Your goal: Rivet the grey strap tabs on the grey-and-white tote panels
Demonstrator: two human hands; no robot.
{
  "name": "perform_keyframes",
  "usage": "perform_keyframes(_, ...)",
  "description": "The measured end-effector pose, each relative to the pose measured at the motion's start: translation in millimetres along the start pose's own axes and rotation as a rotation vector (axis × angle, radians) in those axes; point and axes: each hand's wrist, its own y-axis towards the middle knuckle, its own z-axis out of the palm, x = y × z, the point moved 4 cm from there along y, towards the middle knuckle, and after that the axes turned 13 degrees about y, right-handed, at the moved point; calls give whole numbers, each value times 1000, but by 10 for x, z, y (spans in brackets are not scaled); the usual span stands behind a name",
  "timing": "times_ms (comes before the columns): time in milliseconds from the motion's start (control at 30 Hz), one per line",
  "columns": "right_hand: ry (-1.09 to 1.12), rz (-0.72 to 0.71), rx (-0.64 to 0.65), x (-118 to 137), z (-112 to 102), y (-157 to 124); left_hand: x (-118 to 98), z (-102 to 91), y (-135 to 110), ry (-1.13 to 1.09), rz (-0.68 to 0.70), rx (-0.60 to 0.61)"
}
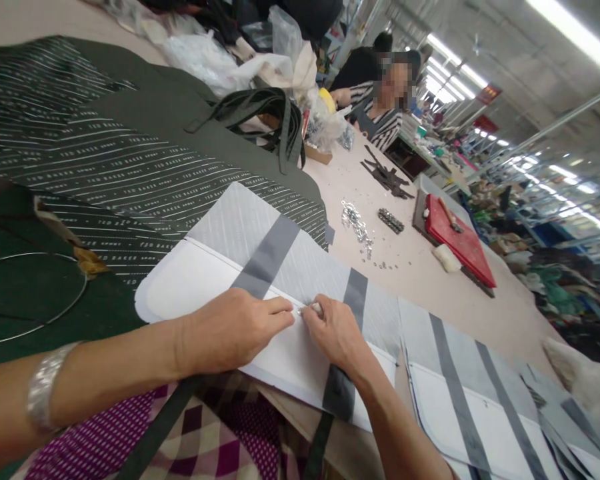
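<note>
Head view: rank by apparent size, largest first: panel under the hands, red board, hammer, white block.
1. Panel, clearly largest, though nearest the camera
2. Red board
3. Hammer and white block: too alike to rank; both much smaller than the board

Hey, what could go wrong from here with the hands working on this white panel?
The tiny shiny piece between the left hand and right hand could slip or end up crooked on the white panel. Loose silvery bits scattered on the table might get knocked away.
</note>
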Motion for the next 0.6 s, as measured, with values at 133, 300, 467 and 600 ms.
perform_keyframes(133, 430, -13, -208, -70, -288, -113, -34, 142, 148, 70, 80, 49)
perform_keyframes(300, 1321, -119, -663, -163, -512, -307, -34, 202, 123, 89, 111, 84)
perform_keyframes(467, 1739, -144, -751, -348, -332, -158, -67, 241, 130, 85, 118, 84)
perform_keyframes(600, 1864, -73, -790, -526, -177, 1, -61, 244, 136, 91, 117, 91)
